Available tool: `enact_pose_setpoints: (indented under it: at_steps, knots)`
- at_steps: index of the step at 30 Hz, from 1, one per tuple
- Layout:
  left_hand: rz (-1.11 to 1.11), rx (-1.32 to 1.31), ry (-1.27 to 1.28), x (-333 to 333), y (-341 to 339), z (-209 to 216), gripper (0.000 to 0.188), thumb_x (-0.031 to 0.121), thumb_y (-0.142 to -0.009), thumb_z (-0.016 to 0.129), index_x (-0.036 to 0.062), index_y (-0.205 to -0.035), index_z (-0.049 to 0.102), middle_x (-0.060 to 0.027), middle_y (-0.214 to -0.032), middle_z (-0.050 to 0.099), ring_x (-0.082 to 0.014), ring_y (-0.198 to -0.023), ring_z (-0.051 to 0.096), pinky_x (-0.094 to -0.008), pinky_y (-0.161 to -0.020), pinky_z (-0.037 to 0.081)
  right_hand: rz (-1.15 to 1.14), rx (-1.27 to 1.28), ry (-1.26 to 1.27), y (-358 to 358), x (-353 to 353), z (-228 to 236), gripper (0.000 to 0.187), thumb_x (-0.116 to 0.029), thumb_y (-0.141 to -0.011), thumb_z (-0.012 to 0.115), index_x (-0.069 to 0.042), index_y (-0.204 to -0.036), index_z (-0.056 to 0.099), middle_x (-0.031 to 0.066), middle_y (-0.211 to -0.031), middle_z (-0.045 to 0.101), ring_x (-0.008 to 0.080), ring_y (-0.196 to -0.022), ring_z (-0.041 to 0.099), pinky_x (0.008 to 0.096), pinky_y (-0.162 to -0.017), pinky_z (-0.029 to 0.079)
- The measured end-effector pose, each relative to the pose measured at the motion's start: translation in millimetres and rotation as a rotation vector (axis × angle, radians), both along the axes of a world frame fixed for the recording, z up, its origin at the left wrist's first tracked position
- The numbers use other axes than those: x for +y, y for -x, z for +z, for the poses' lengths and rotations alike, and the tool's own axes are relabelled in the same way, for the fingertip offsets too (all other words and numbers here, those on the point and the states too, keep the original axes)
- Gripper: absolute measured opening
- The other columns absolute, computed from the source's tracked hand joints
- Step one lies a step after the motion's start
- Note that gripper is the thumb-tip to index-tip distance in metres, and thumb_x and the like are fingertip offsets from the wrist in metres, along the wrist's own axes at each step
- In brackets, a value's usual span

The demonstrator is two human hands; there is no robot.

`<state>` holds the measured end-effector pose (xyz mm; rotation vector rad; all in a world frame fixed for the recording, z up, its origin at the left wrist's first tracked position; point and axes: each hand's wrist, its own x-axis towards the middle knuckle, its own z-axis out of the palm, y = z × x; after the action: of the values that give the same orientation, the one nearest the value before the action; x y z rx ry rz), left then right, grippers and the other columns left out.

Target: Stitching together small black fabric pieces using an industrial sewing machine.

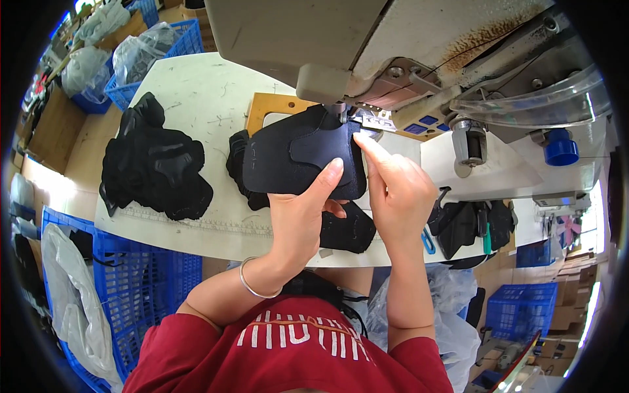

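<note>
A black padded fabric piece, with a smooth curved patch sewn on top, lies under the needle area of a sewing machine. My left hand grips its near edge, thumb on top and fingers underneath. At its right edge is my right hand, the index finger stretched along the border close to the presser foot and the other fingers curled. Whether the right thumb is beneath the fabric is hidden. More black fabric lies below the piece, partly covered by it and my hands.
A heap of black pieces lies on the white table at left. Blue crates stand left of the table; another crate is at right. Right of my hands lie black pieces and a green-handled tool. The machine head overhangs the far side.
</note>
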<state>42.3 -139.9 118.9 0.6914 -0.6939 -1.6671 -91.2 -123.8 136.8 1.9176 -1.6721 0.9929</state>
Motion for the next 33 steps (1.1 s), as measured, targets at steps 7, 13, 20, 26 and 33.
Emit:
enact_pose_setpoints:
  at_steps: [7, 13, 20, 26, 33]
  knots:
    - [0.029, -0.032, -0.053, 1, 3, 1, 0.019, 0.010, -0.087, 0.065, 0.0059, -0.104, 0.061, -0.0027, -0.088, 0.065, -0.0104, -0.064, 0.060, -0.0230, -0.046, 0.047, 0.066, -0.641, -0.063, -8, 8, -4, 0.020, -0.008, -0.086, 0.064, -0.009, -0.105, 0.069, 0.0035, -0.072, 0.063, 0.0088, -0.061, 0.058, 0.0243, -0.055, 0.044]
    - [0.061, -0.073, -0.043, -2, 8, -5, 0.012, 0.013, -0.088, 0.065, 0.0071, -0.098, 0.063, -0.0012, -0.087, 0.066, -0.0072, -0.064, 0.060, -0.0209, -0.047, 0.043, 0.363, -1.249, -0.435, -15, 19, -10, 0.017, -0.014, -0.090, 0.064, 0.003, -0.092, 0.067, 0.0030, -0.076, 0.065, 0.0062, -0.064, 0.059, 0.0201, -0.058, 0.046]
    - [0.041, -0.058, -0.082, 6, 5, -5, 0.011, 0.016, -0.085, 0.070, 0.0068, -0.084, 0.065, 0.0020, -0.071, 0.062, -0.0040, -0.052, 0.050, -0.0192, -0.045, 0.037, 0.351, -1.288, -0.405, -16, 15, -14, 0.019, -0.013, -0.088, 0.065, 0.001, -0.075, 0.066, 0.0011, -0.064, 0.062, 0.0043, -0.058, 0.056, 0.0189, -0.052, 0.042]
    - [0.083, -0.061, -0.026, 5, 4, -5, 0.012, 0.016, -0.084, 0.070, 0.0057, -0.082, 0.065, 0.0020, -0.070, 0.062, -0.0042, -0.051, 0.050, -0.0190, -0.045, 0.037, 0.316, -1.288, -0.386, -19, 15, -14, 0.017, -0.010, -0.088, 0.063, 0.000, -0.074, 0.066, 0.0030, -0.061, 0.062, 0.0068, -0.053, 0.057, 0.0199, -0.051, 0.042]
    - [0.112, -0.053, -0.032, -1, 5, -1, 0.012, 0.015, -0.083, 0.071, 0.0051, -0.082, 0.065, 0.0016, -0.071, 0.062, -0.0042, -0.051, 0.051, -0.0192, -0.045, 0.037, 0.314, -1.333, -0.340, -25, 11, -11, 0.015, -0.010, -0.087, 0.064, -0.001, -0.075, 0.065, 0.0034, -0.061, 0.062, 0.0064, -0.053, 0.055, 0.0195, -0.050, 0.040]
